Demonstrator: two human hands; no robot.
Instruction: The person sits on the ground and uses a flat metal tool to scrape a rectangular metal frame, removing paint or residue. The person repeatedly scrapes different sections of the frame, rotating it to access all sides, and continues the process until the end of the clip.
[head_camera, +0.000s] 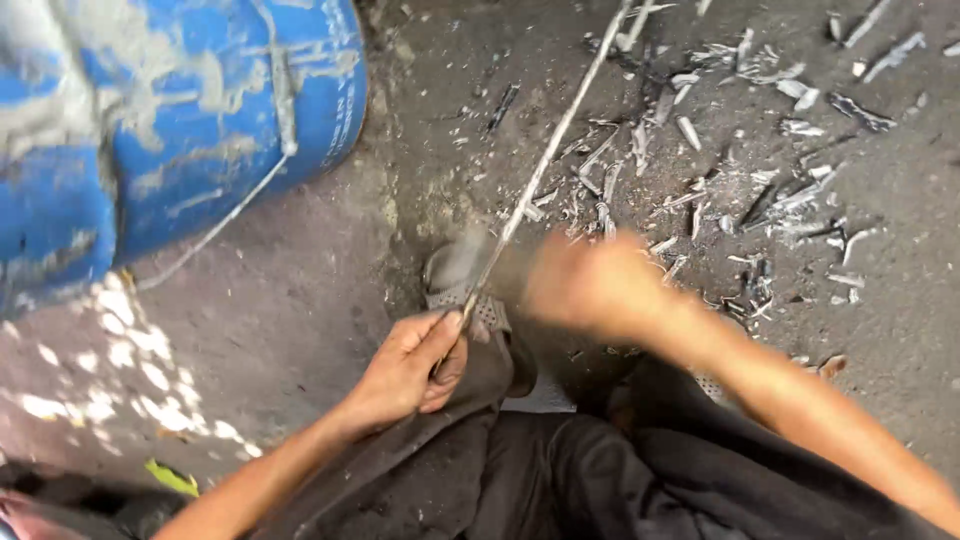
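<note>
Dark trousers (600, 480) fill the lower frame, nearest the lens. Just above them the left hand (410, 368) pinches the near end of a long thin pale cane strip (545, 160), thumb and fingers (445, 330) closed around it. The strip runs up and to the right from the fingers, over a grey sandal (462, 275), and leaves the frame at the top. The right hand (590, 283) is motion-blurred beside the strip; whether its fingers grip anything cannot be told. Both forearms angle inward from the lower corners. A blue plastic drum (170, 130) smeared with grey mud lies upper left. Pale cane shavings (760, 190) scatter over the dark ground, upper right.
</note>
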